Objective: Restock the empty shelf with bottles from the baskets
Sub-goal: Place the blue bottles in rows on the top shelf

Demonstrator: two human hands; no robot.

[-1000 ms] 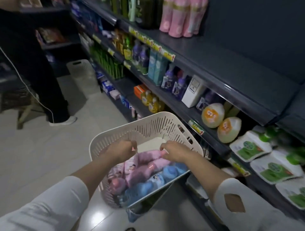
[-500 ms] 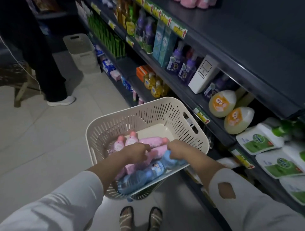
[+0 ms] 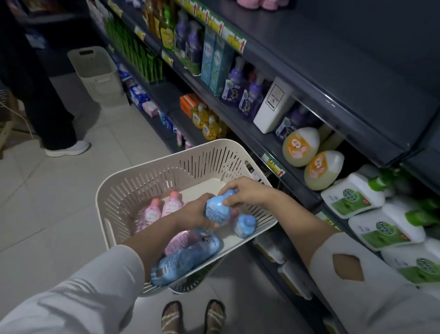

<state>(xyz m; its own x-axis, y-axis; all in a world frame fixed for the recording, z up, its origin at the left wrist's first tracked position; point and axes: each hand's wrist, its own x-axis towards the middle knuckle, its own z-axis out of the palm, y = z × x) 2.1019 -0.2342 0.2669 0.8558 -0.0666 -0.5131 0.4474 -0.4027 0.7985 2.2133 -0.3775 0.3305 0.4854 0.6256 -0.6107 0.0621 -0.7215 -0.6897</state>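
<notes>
A cream slotted basket (image 3: pixel 166 167) sits in front of me, holding several pink bottles (image 3: pixel 170 205) and blue bottles (image 3: pixel 188 255). One blue bottle (image 3: pixel 217 209) is raised above the others. My left hand (image 3: pixel 197 212) grips its body from below. My right hand (image 3: pixel 245 193) pinches its cap end. Another small blue bottle (image 3: pixel 245 225) stands by the basket's right wall. The wide dark shelf (image 3: pixel 321 66) at upper right is bare, with pink bottles (image 3: pixel 262 2) at its far end.
Stocked shelves run along the right: purple pump bottles (image 3: pixel 234 88), yellow bottles (image 3: pixel 206 119), round jugs (image 3: pixel 301 146), white Dettol packs (image 3: pixel 352 197). A second cream basket (image 3: pixel 97 74) stands on the floor by a person's legs (image 3: pixel 54 124). My sandalled feet (image 3: pixel 192 317) are below.
Both hands have lifted one blue bottle out of the pile in the basket. The view has tilted slightly further down.
</notes>
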